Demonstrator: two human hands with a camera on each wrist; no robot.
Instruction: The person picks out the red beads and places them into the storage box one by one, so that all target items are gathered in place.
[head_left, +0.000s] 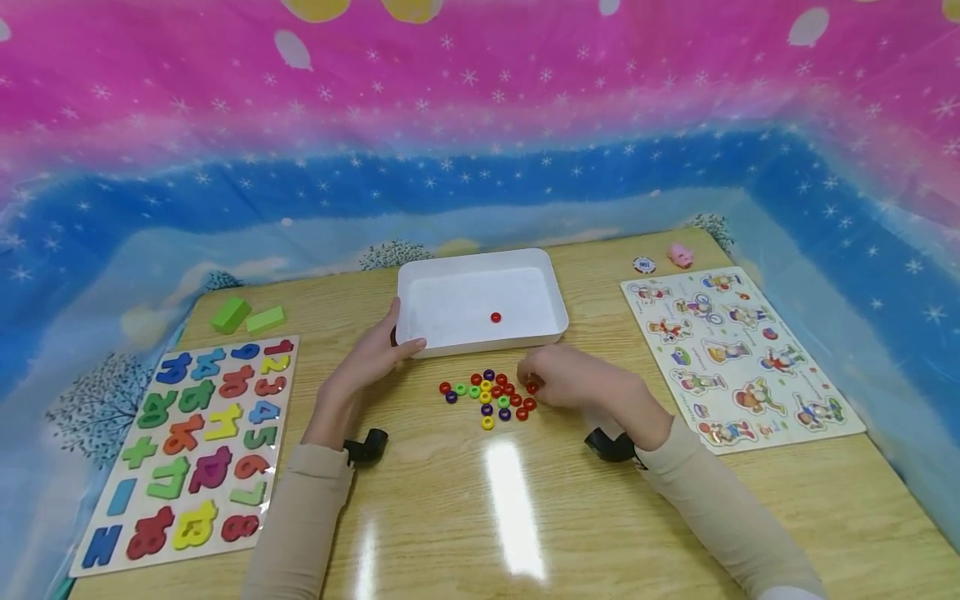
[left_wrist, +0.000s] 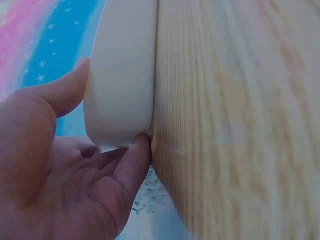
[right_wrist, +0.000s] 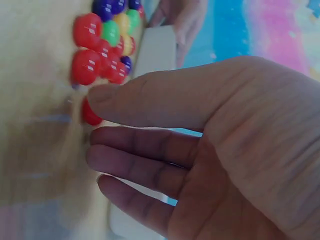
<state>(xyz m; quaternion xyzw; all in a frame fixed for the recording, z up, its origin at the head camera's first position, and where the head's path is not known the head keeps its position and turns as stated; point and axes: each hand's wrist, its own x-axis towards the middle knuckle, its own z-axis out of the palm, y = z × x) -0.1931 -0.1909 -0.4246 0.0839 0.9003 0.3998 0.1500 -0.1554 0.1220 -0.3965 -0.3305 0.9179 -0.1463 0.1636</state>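
Observation:
My left hand (head_left: 374, 347) holds the near-left corner of a shallow white tray (head_left: 407, 300). In the left wrist view the thumb lies at the rim of the tray (left_wrist: 120, 75) and a fingertip touches its lower edge by the tabletop. One red ring bead (head_left: 496, 317) lies inside the tray. My right hand (head_left: 558, 375) is down at the right end of a loose group of small ring beads (head_left: 486, 397) in red, yellow, green and purple. Its thumb tip pinches a red bead (right_wrist: 91, 114) at the table; the index finger is hidden behind the thumb.
A number puzzle board (head_left: 288, 400) lies on the left, with two green blocks (head_left: 230, 315) behind it. To the right are a picture puzzle board (head_left: 757, 292), a pink pig toy (head_left: 680, 255) and a round chip (head_left: 643, 265). Patterned cloth (head_left: 480, 179) hangs behind the table.

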